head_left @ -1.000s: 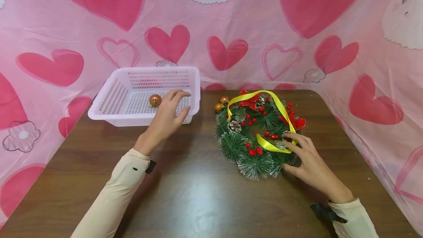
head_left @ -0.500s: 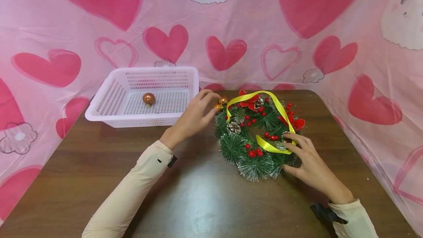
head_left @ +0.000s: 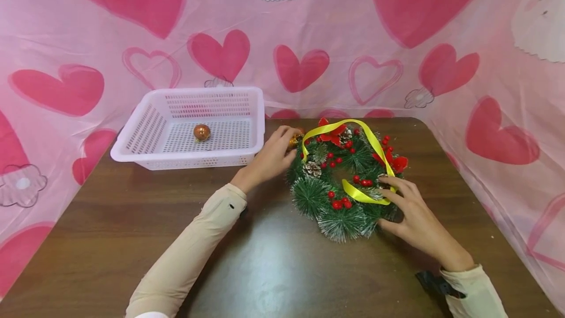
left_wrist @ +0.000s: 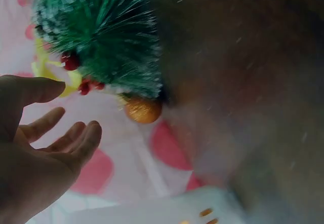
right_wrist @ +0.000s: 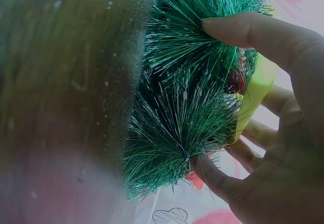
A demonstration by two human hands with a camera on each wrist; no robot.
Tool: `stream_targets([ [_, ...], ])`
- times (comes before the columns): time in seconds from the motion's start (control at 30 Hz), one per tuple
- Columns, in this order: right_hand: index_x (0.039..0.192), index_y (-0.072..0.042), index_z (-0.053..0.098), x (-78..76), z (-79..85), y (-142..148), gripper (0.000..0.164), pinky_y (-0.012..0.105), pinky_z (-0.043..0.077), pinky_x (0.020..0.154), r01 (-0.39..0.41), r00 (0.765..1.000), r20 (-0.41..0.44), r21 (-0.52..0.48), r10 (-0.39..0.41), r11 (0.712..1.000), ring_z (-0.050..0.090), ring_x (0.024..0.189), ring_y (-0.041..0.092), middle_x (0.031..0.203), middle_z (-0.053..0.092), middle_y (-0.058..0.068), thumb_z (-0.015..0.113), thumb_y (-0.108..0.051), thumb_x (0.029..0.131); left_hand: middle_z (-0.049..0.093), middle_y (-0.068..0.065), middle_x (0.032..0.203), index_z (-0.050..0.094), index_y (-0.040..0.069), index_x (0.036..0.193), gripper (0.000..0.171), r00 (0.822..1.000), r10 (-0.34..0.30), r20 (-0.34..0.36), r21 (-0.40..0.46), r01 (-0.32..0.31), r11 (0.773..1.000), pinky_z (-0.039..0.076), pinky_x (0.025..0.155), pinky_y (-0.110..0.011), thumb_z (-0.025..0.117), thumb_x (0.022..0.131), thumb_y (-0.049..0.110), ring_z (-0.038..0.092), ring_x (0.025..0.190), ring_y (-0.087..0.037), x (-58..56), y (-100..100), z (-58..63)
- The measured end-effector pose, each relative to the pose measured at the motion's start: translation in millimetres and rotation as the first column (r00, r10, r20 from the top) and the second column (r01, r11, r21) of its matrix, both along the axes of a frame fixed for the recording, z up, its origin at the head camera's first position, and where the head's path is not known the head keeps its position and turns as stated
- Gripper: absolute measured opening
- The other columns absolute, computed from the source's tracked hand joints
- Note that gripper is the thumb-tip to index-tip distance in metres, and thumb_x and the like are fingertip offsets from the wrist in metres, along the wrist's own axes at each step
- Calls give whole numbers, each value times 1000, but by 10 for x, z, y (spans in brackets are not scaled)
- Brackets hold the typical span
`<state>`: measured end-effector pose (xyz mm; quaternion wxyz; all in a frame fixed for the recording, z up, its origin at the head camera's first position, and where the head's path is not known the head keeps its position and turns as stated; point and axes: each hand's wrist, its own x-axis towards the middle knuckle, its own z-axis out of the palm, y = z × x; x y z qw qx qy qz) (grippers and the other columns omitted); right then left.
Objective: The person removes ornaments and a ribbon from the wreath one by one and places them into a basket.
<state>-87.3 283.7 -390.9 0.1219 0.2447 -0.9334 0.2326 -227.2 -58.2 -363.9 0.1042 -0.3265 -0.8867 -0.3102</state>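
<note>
A green Christmas wreath [head_left: 311,198] with red berries, frosted pinecones and red flowers lies on the table, a yellow ribbon [head_left: 372,140] draped over it. My right hand [head_left: 415,222] holds its right edge, thumb on the outer needles and fingers over the top. At the wreath's far left, my left hand [head_left: 272,156] reaches toward a gold bauble [head_left: 295,140], which it partly hides. The left wrist view shows that thumb and fingers spread apart, with the shiny gold bauble [left_wrist: 144,110] beyond the fingertips.
A white perforated plastic basket [head_left: 190,157] stands at the back left, with a copper bauble [head_left: 201,132] inside. Behind the brown wooden table [head_left: 265,269] hangs a pink cloth [head_left: 265,23] printed with hearts.
My left hand has moved from over the basket, to the right, to the baubles beside the wreath. The copper bauble in the basket shifted slightly. My right hand stays on the wreath.
</note>
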Motion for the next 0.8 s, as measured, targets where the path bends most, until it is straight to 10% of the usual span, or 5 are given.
stream_targets([
  [0.8,121,1,66,18,8,4,62,68,38,91,27,999,20,16,-27,1000,32,131,41,144,44,15,89,-9,65,45,-23,142,51,-1,137,45,955,118,272,-80,-100,992,36,112,-45,61,98,18,45,131,-35,-321,78,-248],
])
